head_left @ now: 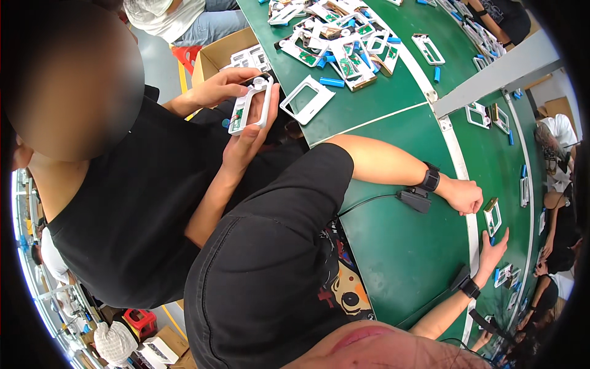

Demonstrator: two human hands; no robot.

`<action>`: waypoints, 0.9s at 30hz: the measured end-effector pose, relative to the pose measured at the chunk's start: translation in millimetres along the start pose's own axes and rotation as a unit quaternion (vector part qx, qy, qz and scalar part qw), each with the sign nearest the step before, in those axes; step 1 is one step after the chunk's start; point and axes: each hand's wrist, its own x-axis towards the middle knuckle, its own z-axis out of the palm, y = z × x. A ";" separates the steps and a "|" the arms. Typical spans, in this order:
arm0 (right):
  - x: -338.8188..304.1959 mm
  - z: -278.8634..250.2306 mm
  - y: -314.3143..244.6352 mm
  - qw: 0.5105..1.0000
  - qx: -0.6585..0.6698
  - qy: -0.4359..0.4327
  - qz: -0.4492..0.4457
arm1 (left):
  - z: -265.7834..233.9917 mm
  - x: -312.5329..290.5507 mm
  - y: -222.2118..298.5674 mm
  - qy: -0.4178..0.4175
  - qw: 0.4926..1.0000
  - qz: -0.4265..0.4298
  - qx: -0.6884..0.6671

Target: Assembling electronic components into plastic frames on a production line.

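Observation:
My left hand [465,197] is closed above the white rail on the green work surface [393,246]. Its fingers curl under, so whatever they hold, if anything, is hidden. Beside it, on the far side of the rail, a small white rectangular frame [496,216] with a brownish end piece stands tilted. My right hand [490,253] reaches toward that frame from the other end with fingers spread. A blue cylinder [492,240] shows between its fingertips; whether they touch it I cannot tell. Both wrists wear black straps, the left with a dark wired box [415,200].
To my left, a co-worker holds a white housing [265,101]. A loose white frame [307,99] and a heap of housings [344,46] with circuit boards and blue cylinders lie on the table. A metal post [498,77] crosses the upper right. More people work opposite.

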 end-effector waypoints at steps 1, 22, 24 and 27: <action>-8.5 -3.6 -11.7 1.000 0.000 -0.001 0.001 | 0.2 0.0 -0.5 0.003 1.000 0.002 0.003; -51.4 20.5 -41.6 0.944 0.314 -0.058 -0.083 | 5.4 1.6 -2.2 0.031 0.998 0.028 0.049; -48.1 23.9 -35.1 0.903 0.425 -0.062 0.000 | 4.9 1.3 -2.4 0.033 0.998 0.027 0.049; -46.2 30.9 -31.9 0.902 0.429 -0.045 -0.012 | 3.3 -0.7 -2.4 0.037 0.998 0.025 0.050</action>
